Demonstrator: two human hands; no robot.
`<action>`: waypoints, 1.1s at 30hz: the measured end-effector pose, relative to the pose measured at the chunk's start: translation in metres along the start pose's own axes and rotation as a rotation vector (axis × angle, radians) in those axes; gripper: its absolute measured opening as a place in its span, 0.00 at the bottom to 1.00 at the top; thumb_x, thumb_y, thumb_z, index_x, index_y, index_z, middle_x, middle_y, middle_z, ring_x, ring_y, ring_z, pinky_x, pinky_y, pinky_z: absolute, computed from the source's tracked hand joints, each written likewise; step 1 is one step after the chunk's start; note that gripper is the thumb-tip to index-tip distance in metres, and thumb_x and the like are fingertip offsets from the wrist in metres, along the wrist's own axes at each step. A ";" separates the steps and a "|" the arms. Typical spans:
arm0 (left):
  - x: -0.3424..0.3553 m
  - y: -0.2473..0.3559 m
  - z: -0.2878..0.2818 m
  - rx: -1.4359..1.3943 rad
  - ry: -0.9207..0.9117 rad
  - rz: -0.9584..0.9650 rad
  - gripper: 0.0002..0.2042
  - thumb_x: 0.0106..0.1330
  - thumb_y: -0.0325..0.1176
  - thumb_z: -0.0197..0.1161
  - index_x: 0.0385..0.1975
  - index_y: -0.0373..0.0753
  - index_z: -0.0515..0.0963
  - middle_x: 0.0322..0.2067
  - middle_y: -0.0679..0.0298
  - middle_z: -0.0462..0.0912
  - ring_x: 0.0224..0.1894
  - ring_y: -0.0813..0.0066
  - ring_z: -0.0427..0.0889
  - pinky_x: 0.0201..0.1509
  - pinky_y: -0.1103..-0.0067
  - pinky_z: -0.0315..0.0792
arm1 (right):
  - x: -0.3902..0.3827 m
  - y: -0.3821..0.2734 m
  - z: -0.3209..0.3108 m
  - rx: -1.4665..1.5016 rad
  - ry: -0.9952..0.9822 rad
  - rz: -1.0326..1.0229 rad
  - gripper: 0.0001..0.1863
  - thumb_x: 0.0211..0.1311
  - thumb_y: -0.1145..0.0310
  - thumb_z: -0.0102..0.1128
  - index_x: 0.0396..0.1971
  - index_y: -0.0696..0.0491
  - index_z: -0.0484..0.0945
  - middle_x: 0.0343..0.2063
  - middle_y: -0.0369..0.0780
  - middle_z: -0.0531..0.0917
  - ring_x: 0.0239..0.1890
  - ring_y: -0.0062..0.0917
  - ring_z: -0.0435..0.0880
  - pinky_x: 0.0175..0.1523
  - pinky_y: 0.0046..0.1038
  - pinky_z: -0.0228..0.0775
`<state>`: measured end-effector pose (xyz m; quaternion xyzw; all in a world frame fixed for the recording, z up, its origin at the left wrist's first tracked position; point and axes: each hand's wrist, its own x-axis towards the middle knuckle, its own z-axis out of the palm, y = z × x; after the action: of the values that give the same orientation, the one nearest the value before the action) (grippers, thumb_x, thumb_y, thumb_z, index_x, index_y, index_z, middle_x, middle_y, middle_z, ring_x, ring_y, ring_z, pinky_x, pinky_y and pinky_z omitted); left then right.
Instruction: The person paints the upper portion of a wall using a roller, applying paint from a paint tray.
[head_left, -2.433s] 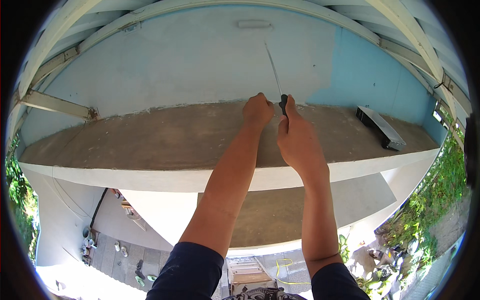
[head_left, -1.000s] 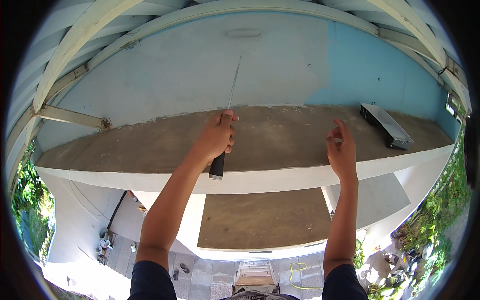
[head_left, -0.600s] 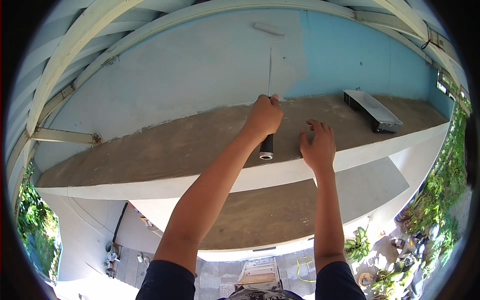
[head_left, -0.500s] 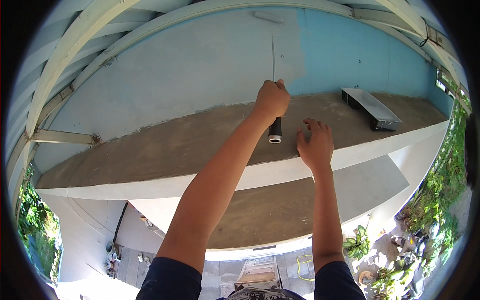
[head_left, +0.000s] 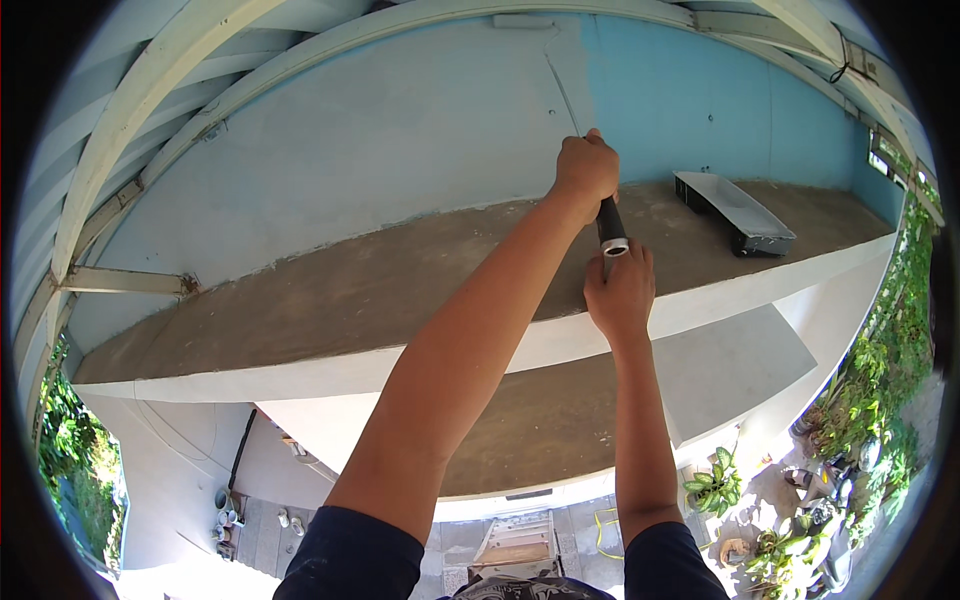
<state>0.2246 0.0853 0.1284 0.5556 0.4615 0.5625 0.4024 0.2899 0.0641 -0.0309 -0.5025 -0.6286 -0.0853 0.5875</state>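
My left hand [head_left: 588,172] is wrapped round the black handle of a paint roller [head_left: 610,222]. The roller's thin metal rod slants up and left to its pale roller head [head_left: 525,21], which lies against the upper wall. The wall [head_left: 400,130] is pale grey-white on the left and bright blue on the right. Just below the silver-rimmed handle end, my right hand [head_left: 622,298] is at the front of the brown ledge [head_left: 350,270], thumb and fingers apart; whether it touches the handle I cannot tell.
A black paint tray [head_left: 740,212] with a whitish inside stands on the ledge's right part. Roof beams [head_left: 130,275] arch overhead and at the left. Below lies a second brown ledge [head_left: 540,430]. Farther down are a ladder [head_left: 512,545] and a leafy plant [head_left: 714,483].
My left hand has moved right and up with the roller handle, and the rod now slants. The roller head sits slightly higher and farther left. The handle end has come close to my right hand.
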 end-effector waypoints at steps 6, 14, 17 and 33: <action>0.020 0.000 0.049 -0.232 -0.022 0.022 0.14 0.80 0.43 0.46 0.47 0.37 0.65 0.25 0.58 0.69 0.19 0.69 0.71 0.25 0.69 0.70 | 0.001 -0.007 -0.007 -0.020 -0.136 0.019 0.18 0.62 0.63 0.60 0.50 0.53 0.79 0.46 0.41 0.81 0.54 0.39 0.77 0.56 0.44 0.68; 0.026 -0.005 0.041 -0.215 0.017 0.053 0.18 0.80 0.44 0.46 0.48 0.30 0.63 0.28 0.53 0.74 0.19 0.65 0.74 0.22 0.68 0.71 | 0.002 -0.005 -0.001 -0.048 -0.161 0.004 0.17 0.61 0.61 0.63 0.47 0.53 0.80 0.43 0.41 0.83 0.52 0.38 0.79 0.55 0.44 0.67; 0.009 0.006 0.039 -0.306 -0.027 -0.012 0.17 0.80 0.45 0.45 0.48 0.34 0.63 0.27 0.58 0.69 0.21 0.70 0.69 0.24 0.71 0.68 | 0.003 -0.001 -0.005 -0.083 -0.162 0.001 0.16 0.61 0.61 0.63 0.46 0.52 0.81 0.42 0.40 0.83 0.51 0.36 0.80 0.55 0.43 0.67; -0.023 -0.005 0.013 -0.290 -0.009 -0.027 0.16 0.81 0.44 0.45 0.44 0.35 0.64 0.27 0.62 0.66 0.23 0.75 0.67 0.22 0.80 0.66 | 0.003 -0.006 -0.007 -0.002 -0.200 0.086 0.10 0.61 0.62 0.62 0.37 0.51 0.82 0.35 0.37 0.83 0.46 0.32 0.80 0.52 0.39 0.68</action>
<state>0.2384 0.0650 0.1171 0.4878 0.3810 0.6152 0.4882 0.2901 0.0579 -0.0234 -0.5355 -0.6621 -0.0100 0.5242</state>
